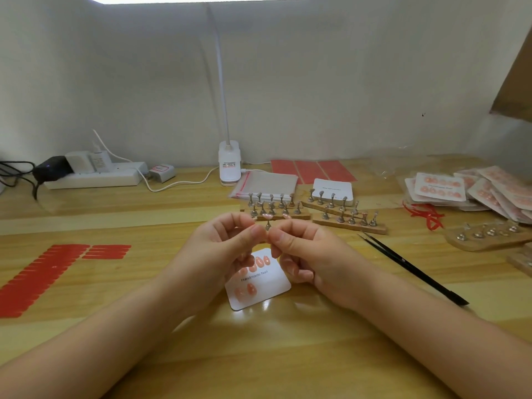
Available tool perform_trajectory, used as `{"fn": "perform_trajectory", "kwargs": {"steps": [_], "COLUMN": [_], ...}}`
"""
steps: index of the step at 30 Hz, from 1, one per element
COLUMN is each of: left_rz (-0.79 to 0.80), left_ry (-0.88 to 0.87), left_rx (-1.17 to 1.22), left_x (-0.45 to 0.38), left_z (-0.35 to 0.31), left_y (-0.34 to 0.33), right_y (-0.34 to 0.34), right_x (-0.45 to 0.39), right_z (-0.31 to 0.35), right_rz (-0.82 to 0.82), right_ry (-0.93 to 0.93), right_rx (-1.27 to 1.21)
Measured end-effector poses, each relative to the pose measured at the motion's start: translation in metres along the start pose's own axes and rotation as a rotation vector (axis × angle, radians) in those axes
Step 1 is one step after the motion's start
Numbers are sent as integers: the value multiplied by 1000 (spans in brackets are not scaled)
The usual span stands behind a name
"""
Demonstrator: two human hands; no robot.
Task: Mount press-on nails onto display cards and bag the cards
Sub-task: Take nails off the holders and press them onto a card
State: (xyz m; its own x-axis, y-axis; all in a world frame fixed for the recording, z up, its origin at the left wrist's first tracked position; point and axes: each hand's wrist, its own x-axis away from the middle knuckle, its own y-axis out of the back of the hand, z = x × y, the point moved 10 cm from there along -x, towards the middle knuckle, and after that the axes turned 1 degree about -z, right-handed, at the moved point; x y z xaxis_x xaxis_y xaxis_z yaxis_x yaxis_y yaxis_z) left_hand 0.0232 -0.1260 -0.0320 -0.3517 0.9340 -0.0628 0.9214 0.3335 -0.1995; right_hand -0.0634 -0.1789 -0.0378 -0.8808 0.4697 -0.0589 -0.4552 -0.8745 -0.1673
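A white display card (264, 286) printed "Handmade Nail" lies on the wooden desk under my hands, with several pink nails stuck on it. My left hand (227, 246) and my right hand (305, 254) meet just above the card, fingertips pinched together on a small metal nail stand (268, 225). What sits on that stand's tip is hidden by my fingers. Behind my hands a wooden strip (276, 216) carries several metal stands, two with pink nails (267, 216) on them. A stack of clear bags (267, 185) lies further back.
Black tweezers (411, 266) lie to the right. More stand strips (345, 217) and a blank card stack (334, 191) sit behind them. Bagged finished cards (472, 191) pile at the far right. Red adhesive tabs (43, 277) cover the left. A clamp lamp (229, 165) and power strip (92, 174) stand at the back.
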Motion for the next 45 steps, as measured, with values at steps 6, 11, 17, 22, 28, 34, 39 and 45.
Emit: {"fn": "perform_trajectory", "kwargs": {"steps": [6,11,17,22,28,34,39,45], "left_rz": [-15,-94,-156,-132,-130,-134,-218,-269], "left_ry": [-1,-243,-464,-585,-605,-610,-599,-549], "left_rx": [10,-344,-507,-707,-838,-868,-835,-842], "left_x": [0,6,15,22,23,21,18,13], "left_z": [1,-22,-39,-50,-51,-48,-47,-39], "left_y": [0,7,8,-4,-7,-4,12,23], "right_y": [2,19,14,14,15,10,28,45], "right_x": [0,1,4,4,7,10,13,16], "right_z": [-2,-6,-5,-7,-5,6,22,34], "right_rz": [-11,-183,-189,-197,-223,-209,-309,-457], "right_ry": [7,5,13,0,4,78,165,217], "right_rx": [-29,-113,-10,-8,92,239,355,712]}}
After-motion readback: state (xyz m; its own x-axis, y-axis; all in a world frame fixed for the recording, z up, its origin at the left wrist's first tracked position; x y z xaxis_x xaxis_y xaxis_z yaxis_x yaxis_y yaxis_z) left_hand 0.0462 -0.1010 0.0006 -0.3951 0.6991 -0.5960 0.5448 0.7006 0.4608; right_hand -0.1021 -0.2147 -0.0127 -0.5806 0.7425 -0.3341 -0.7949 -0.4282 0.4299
